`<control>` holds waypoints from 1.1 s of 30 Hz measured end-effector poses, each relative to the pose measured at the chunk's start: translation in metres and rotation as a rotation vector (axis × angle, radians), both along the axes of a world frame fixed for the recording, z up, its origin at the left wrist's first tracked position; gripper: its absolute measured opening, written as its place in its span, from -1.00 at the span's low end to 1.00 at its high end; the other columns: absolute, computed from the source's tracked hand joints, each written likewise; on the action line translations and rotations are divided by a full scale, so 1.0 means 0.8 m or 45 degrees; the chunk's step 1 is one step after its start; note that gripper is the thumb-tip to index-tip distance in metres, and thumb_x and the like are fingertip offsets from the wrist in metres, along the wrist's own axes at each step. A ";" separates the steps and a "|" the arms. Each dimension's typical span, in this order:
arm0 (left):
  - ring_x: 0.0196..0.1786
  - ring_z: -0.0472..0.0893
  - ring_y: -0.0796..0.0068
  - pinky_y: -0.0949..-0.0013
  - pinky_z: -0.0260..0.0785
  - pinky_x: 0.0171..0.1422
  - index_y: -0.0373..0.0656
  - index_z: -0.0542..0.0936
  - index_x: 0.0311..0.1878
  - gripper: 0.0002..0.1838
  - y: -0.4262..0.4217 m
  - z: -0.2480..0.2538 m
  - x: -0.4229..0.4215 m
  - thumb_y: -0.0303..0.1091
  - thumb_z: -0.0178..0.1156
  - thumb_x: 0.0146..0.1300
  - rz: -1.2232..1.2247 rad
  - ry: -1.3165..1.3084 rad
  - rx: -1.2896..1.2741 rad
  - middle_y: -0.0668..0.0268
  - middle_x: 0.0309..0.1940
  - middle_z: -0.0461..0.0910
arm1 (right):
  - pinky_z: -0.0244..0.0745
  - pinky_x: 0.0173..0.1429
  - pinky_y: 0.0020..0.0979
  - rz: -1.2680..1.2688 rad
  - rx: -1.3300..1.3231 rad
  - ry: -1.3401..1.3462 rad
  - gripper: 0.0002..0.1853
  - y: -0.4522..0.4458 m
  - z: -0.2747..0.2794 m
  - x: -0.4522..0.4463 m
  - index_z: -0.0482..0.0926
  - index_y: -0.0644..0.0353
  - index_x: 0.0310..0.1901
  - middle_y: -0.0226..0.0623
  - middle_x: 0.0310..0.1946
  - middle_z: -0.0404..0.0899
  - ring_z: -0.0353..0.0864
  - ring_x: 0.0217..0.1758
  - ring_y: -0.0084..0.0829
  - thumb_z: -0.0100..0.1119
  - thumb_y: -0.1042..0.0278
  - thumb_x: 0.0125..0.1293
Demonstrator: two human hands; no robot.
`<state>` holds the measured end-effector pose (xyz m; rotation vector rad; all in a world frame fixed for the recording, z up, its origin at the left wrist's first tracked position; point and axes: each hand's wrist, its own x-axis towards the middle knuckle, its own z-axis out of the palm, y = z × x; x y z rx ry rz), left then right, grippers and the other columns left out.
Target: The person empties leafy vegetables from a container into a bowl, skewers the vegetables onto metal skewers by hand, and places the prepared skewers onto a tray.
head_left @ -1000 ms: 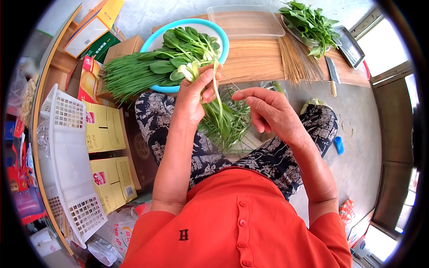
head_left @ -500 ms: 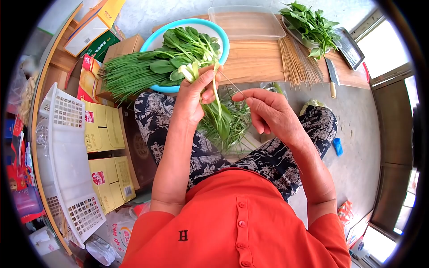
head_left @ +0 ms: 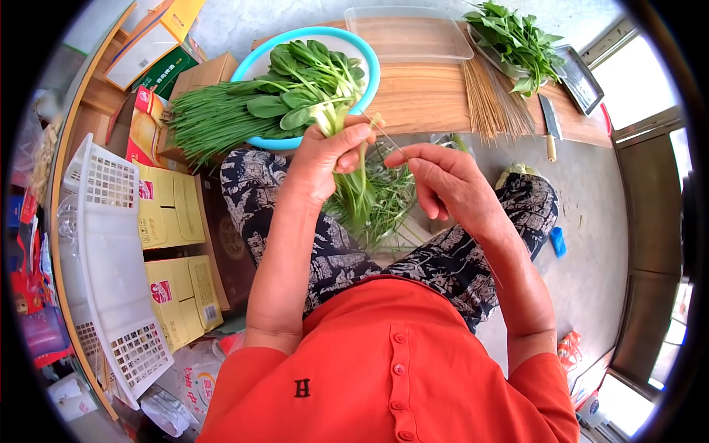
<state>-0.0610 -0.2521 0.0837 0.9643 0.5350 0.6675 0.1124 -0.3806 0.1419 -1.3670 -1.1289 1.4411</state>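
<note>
Left grip (head_left: 325, 159) pinches leafy greens (head_left: 356, 196), right grip (head_left: 454, 181) a skewer (head_left: 386, 136) seemingly through one stem (head_left: 377, 119); basin greens (head_left: 317, 65) lie unskewered.

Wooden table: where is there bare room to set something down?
The wooden table has a free patch between the blue-rimmed basin and the thin sticks, bordered behind by the clear plastic tray. Crowded: the left, with the heaped basin, and the right end, with sticks, knife, leafy greens and dark tray.
</note>
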 end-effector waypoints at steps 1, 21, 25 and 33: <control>-0.61 0.30 0.82 0.70 0.04 -0.58 -0.30 0.63 -0.10 -0.70 -0.006 0.001 0.004 -0.30 0.32 0.18 -0.007 0.018 -0.013 0.42 -0.41 0.58 | 0.11 -0.61 -0.64 -0.010 0.011 -0.002 -0.71 0.002 0.000 -0.001 0.54 0.27 0.02 -0.54 -0.72 0.35 0.24 -0.71 -0.76 -0.14 0.32 0.50; -0.58 0.30 0.78 0.65 -0.03 -0.58 -0.16 0.58 -0.11 -0.79 -0.022 -0.013 0.030 -0.34 0.32 0.23 -0.122 0.133 0.082 0.54 -0.50 0.45 | 0.41 -0.22 -0.62 -0.364 0.318 0.090 -0.88 0.050 -0.047 0.007 0.61 0.26 -0.20 -0.46 -0.39 0.61 0.50 -0.33 -0.69 0.24 0.41 0.31; -0.62 0.29 0.78 0.66 0.03 -0.62 -0.22 0.59 -0.11 -0.77 -0.024 -0.015 0.031 -0.35 0.33 0.22 -0.140 0.146 0.041 0.50 -0.50 0.46 | 0.41 -0.22 -0.62 -0.320 0.342 0.139 -0.88 0.049 -0.055 0.014 0.61 0.24 -0.21 -0.46 -0.40 0.63 0.52 -0.36 -0.68 0.25 0.40 0.30; -0.43 0.58 0.53 0.48 0.39 -0.42 -0.31 0.60 -0.09 -0.65 -0.010 -0.024 0.018 -0.15 0.20 0.34 0.131 0.133 -0.107 0.29 -0.35 0.63 | 0.32 -0.35 -0.66 -0.521 0.267 0.105 -0.89 0.049 -0.053 0.029 0.61 0.20 -0.25 -0.56 -0.50 0.55 0.46 -0.44 -0.74 0.28 0.38 0.27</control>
